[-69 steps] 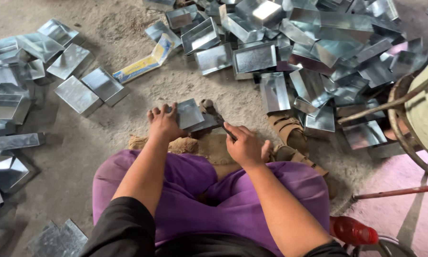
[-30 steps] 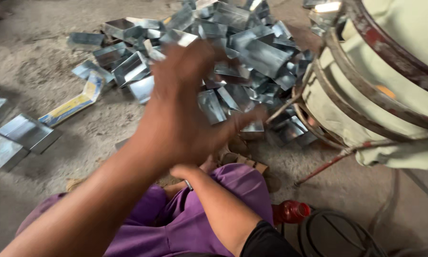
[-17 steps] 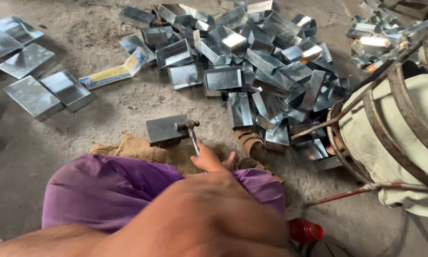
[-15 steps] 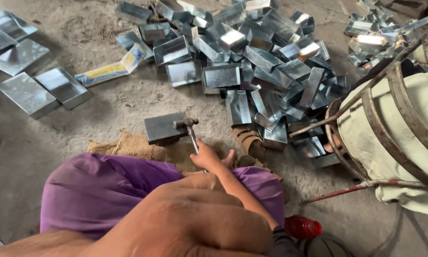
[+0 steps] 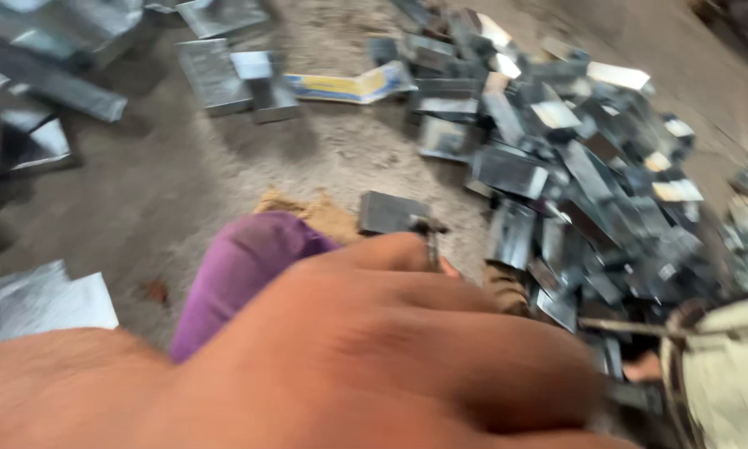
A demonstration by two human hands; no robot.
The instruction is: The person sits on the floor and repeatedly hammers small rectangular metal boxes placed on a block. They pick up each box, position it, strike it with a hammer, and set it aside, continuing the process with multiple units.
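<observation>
My left hand (image 5: 374, 357) bare, blurred, fills near frame; forearm unsleeved, no rings or watch. Purple trousers (image 5: 241, 266) on my leg.

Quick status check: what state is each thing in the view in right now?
Left hand: raised close to the camera, blurred, nothing seen in it.
Right hand: mostly hidden, only a fingertip shows by the hammer; grip cannot be told.
Hammer: head resting at the flat metal piece.
Flat metal piece: lying on brown sacking.
Pile of metal boxes: heaped loose on the floor.
Yellow carton: flattened, lying on the floor.
</observation>
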